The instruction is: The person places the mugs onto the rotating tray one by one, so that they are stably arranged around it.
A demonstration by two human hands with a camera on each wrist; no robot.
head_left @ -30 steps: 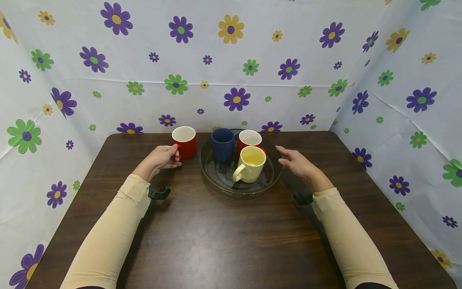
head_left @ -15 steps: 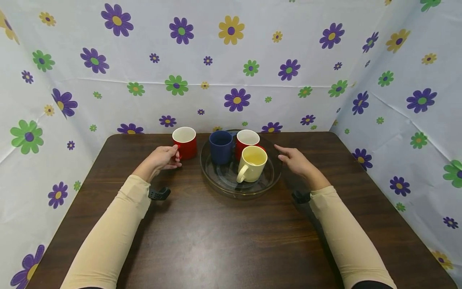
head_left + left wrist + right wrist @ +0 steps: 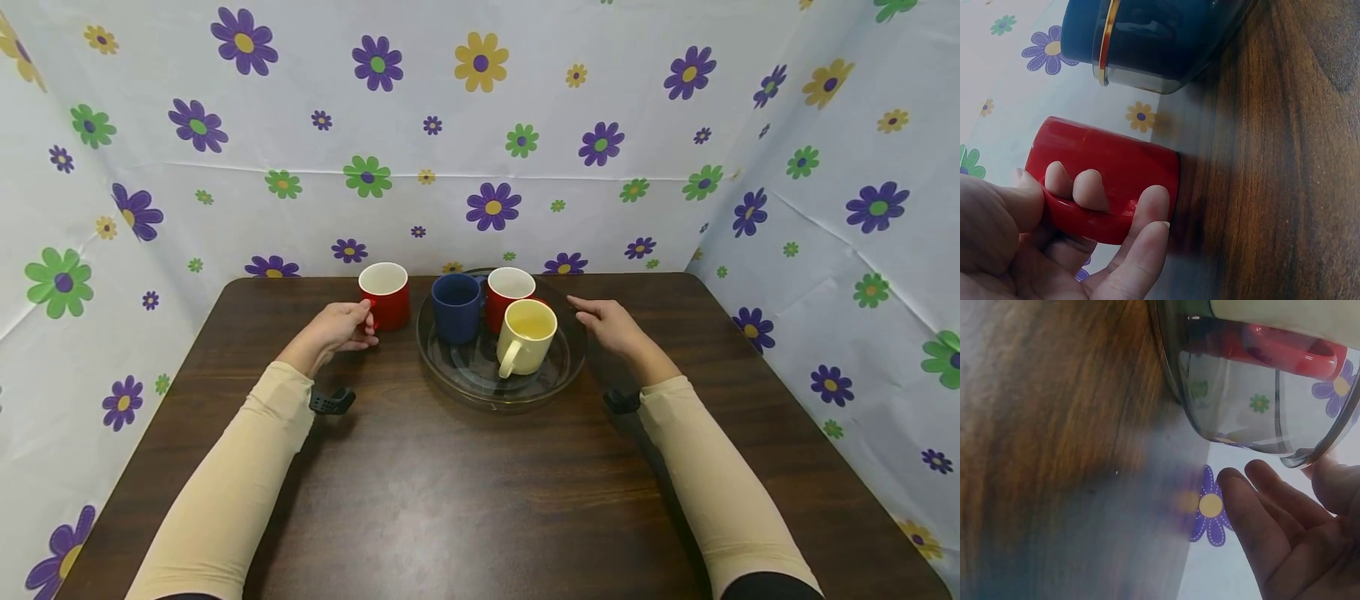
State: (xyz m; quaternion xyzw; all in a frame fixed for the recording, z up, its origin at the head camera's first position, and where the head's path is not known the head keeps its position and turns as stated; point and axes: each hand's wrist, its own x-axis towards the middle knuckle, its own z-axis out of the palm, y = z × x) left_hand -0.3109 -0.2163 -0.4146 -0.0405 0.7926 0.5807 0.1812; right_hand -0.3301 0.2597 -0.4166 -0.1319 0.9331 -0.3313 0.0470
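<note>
My left hand (image 3: 335,328) grips the handle of a red mug (image 3: 388,305) with a white inside, upright on the table left of a round clear glass dish (image 3: 468,390). In the left wrist view, fingers pass through the mug's handle (image 3: 1063,215). Inside the dish stand a blue mug (image 3: 455,315), a second red mug (image 3: 498,310) and a yellow mug (image 3: 528,337), whose handle points toward me. My right hand (image 3: 617,329) is at the dish's right rim, fingers extended; in the right wrist view the thumb meets the rim (image 3: 1310,456) and the other fingers lie outside it.
The dark wood table (image 3: 450,500) ends at a back edge close behind the mugs. White cloth (image 3: 420,92) with printed flowers stands behind it and along both sides.
The dish has turned counterclockwise seen from above: the blue mug came left and nearer, the inner red mug left, the yellow mug right. My right hand shifted slightly left and away; the left stayed.
</note>
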